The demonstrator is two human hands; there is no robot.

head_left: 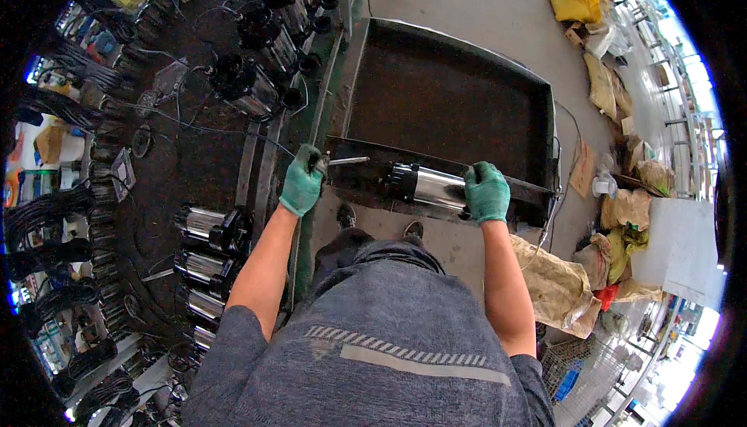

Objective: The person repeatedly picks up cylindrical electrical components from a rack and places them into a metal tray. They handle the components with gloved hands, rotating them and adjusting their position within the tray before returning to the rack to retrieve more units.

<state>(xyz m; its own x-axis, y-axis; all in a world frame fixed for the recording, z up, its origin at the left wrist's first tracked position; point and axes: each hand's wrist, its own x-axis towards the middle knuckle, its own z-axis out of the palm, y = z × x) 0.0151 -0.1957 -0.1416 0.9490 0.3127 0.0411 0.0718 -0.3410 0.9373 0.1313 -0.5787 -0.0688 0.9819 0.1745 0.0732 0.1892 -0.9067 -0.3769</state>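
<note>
My left hand [303, 182], in a green glove, is closed around a slim tool whose straight metal shaft [348, 161] points right. Its handle is mostly hidden in the fist, so I cannot tell its exact kind. My right hand [488, 193], also gloved in green, grips the right end of a pump [440, 188]. The pump has a shiny silver cylinder body and a black ribbed end on the left. It lies on its side over the near edge of a dark metal tray. The tool's tip is apart from the pump.
Behind the pump sits the large dark tray [443, 96] with raised walls. On the left bench [167, 170], several similar pumps [249, 88] stand at the back, and more pumps [204, 224] lie nearer. Black cable coils [58, 209] line the far left. Sacks [552, 283] lie on the right.
</note>
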